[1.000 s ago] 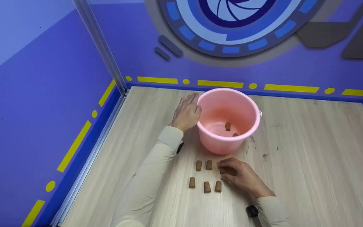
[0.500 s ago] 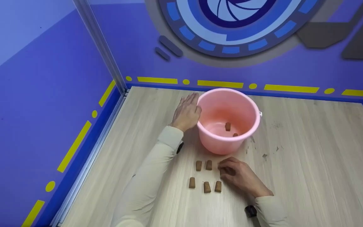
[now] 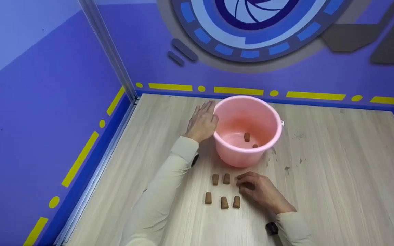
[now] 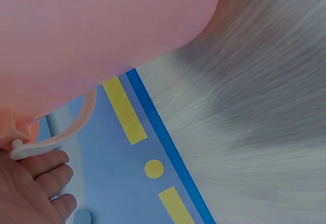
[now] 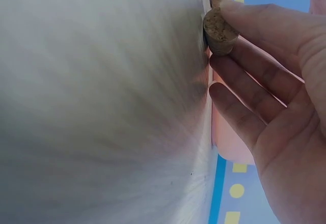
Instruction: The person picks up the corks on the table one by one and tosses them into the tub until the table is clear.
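The left hand (image 3: 202, 122) rests against the left side of the pink bucket (image 3: 239, 158) at its rim. In the left wrist view its fingers (image 4: 53, 175) lie fairly straight below the white handle (image 4: 56, 141); the thumb is hidden there. In front of the bucket, the right hand (image 3: 260, 189) is low over the table and pinches a cork (image 5: 220, 30) between thumb and fingers, seen in the right wrist view. Several other corks lie in two loose rows to its left, among them a near cork (image 3: 236, 202) and a far cork (image 3: 226, 178). Two corks, one a clear cork (image 3: 247, 137), show inside the bucket.
The wood-grain table (image 3: 337, 177) meets a blue printed wall (image 3: 320, 80) behind the bucket and another side wall (image 3: 46, 119) at the left. A metal post (image 3: 109, 48) stands in the corner. Small dark marks (image 3: 287, 168) spot the tabletop right of the bucket.
The right hand has shifted very slightly while staying at the same cork. The left hand, the bucket and the other corks stay put.
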`<state>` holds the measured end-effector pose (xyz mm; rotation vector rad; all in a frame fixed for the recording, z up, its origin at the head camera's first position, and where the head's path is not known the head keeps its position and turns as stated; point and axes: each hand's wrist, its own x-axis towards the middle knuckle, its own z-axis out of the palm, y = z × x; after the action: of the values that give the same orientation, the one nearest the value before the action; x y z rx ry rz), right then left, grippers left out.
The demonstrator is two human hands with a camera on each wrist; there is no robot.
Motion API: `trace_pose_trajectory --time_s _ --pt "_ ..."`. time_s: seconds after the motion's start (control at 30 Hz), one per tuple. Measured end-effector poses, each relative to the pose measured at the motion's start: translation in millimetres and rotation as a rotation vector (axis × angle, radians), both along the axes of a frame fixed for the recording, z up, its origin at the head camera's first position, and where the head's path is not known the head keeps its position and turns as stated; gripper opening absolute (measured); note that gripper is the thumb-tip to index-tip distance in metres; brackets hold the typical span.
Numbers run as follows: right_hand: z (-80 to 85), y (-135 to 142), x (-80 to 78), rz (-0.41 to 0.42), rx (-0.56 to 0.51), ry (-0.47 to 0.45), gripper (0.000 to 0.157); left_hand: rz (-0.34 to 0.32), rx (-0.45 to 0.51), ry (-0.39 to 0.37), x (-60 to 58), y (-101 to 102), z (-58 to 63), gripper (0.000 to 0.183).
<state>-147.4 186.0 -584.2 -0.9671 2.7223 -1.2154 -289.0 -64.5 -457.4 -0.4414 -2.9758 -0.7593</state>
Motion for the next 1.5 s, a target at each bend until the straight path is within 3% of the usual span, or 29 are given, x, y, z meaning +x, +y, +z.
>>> trace_pose_trajectory --time_s 0.73,0.97,1.5 --pt "5.2 1 2.6 -0.098 -0.09 0.033 0.024 -0.018 0.013 0.035 -1.2 -1 -1.5 0.059" --pt "9.3 2 4.7 -0.151 -0.07 0.056 0.023 -0.016 0.004 0.03 -0.8 -1 -0.9 0.059" --pt "38.3 5 10.1 -0.149 -0.133 0.259 0.03 -0.026 0.003 0.022 -2.6 -2 -1.4 0.058"
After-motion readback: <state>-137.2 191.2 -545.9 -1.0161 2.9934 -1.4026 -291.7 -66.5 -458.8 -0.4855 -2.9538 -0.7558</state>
